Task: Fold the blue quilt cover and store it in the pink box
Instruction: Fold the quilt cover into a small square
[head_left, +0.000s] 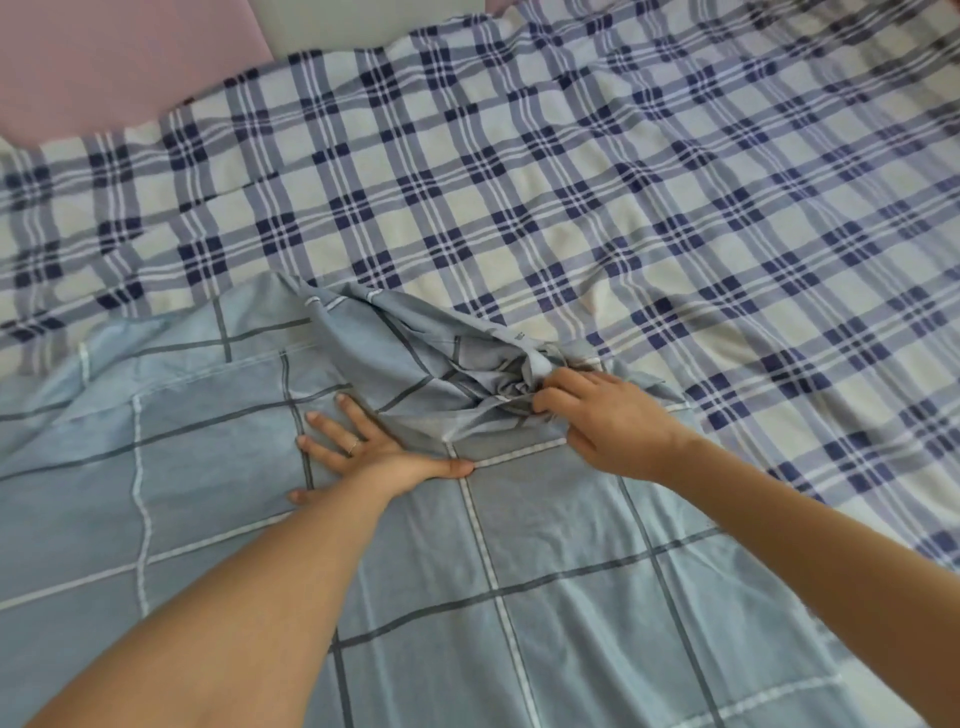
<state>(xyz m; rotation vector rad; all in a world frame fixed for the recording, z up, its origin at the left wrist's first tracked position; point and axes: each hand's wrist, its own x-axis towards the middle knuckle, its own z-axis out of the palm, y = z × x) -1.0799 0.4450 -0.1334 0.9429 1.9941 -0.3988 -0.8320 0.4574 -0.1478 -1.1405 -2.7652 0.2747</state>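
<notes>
The blue quilt cover (545, 561), light blue with a grid of dark and white lines, lies spread over the near part of the bed. Its far corner is bunched into a crumpled fold near the middle. My left hand (358, 447) lies flat on the cover with fingers spread, pressing it down just left of the bunch. My right hand (608, 415) grips the bunched fabric with curled fingers. A pink surface (104, 57) fills the far left corner; whether it is the pink box cannot be told.
A blue and white plaid sheet (623, 182) covers the bed beyond and to the right of the quilt cover. A pale grey strip (363, 21) shows at the top beside the pink surface.
</notes>
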